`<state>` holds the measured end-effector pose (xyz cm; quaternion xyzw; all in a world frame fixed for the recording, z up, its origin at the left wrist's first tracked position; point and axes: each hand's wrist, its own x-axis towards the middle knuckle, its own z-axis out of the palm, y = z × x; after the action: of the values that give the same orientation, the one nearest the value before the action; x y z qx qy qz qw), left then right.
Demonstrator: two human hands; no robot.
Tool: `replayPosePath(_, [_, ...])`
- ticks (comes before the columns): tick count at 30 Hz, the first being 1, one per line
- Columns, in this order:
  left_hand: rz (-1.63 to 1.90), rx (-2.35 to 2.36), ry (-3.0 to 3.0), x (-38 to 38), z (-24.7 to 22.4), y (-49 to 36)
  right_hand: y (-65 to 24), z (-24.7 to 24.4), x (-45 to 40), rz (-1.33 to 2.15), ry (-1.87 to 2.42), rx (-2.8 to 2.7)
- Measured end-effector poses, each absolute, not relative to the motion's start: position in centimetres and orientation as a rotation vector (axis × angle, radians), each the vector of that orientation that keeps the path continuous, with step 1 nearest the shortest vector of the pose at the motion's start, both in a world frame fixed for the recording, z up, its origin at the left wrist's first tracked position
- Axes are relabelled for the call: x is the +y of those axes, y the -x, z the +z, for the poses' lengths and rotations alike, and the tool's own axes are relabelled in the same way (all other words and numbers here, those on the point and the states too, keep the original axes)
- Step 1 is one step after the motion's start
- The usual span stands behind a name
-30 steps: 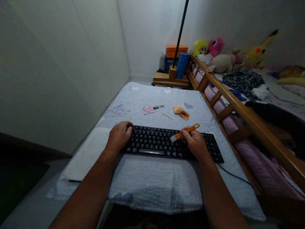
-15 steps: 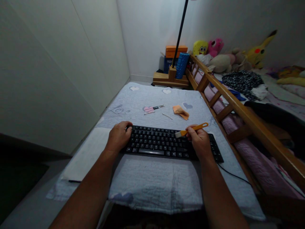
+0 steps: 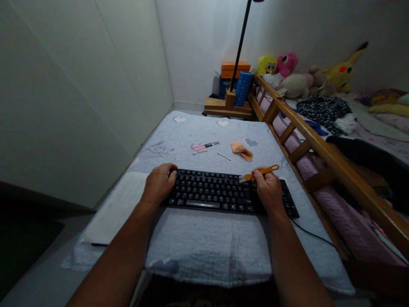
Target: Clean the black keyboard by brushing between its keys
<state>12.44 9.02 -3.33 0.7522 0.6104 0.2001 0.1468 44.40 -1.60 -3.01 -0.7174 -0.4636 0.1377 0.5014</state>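
A black keyboard (image 3: 207, 187) lies across the cloth-covered table in front of me. My left hand (image 3: 160, 183) grips its left end, with the fingers at the far corner. In my right hand (image 3: 266, 185) is an orange-handled brush (image 3: 268, 169), held closed between thumb and fingers. Its pale bristles point left, at the upper right keys. The right hand hides part of the keyboard's right side. Beyond the keyboard lie an orange cloth (image 3: 242, 151), a cotton swab (image 3: 224, 156) and a thin tool with a black middle (image 3: 208, 145).
A pale flat sheet (image 3: 118, 209) lies at the table's left. The keyboard cable (image 3: 315, 234) runs off to the right. A wooden bed rail (image 3: 306, 136) borders the right side. At the back stand a lamp pole (image 3: 241, 47) and a blue foam roller (image 3: 243, 88).
The brush tip has shifted slightly to the right over the upper keys. My left hand stays on the keyboard's left end.
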Motion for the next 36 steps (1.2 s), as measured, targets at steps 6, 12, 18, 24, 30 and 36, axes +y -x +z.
replayPosePath(6, [0.56,1.761,-2.164,8.9,-3.4,-12.4,-44.4,-3.1,-1.7,0.392,1.693,-1.065])
replayPosePath(12, [0.556,1.766,-2.164,9.0,-3.4,-12.4,-44.4,-2.6,-1.7,0.363,1.77,-1.185])
replayPosePath(18, [0.557,1.775,-2.16,9.0,-3.2,-12.5,-44.9,-2.4,-1.7,0.157,1.862,-1.096])
replayPosePath(24, [0.572,1.76,-2.157,8.9,-3.2,-12.4,-44.7,-2.3,-2.0,0.378,1.772,-1.09])
replayPosePath(30, [0.592,1.754,-2.164,8.9,-3.3,-12.3,-45.2,-2.4,-1.9,0.144,1.91,-1.121])
replayPosePath(36, [0.545,1.769,-2.156,8.9,-3.1,-12.4,-45.7,-2.4,-2.0,0.051,1.957,-1.062])
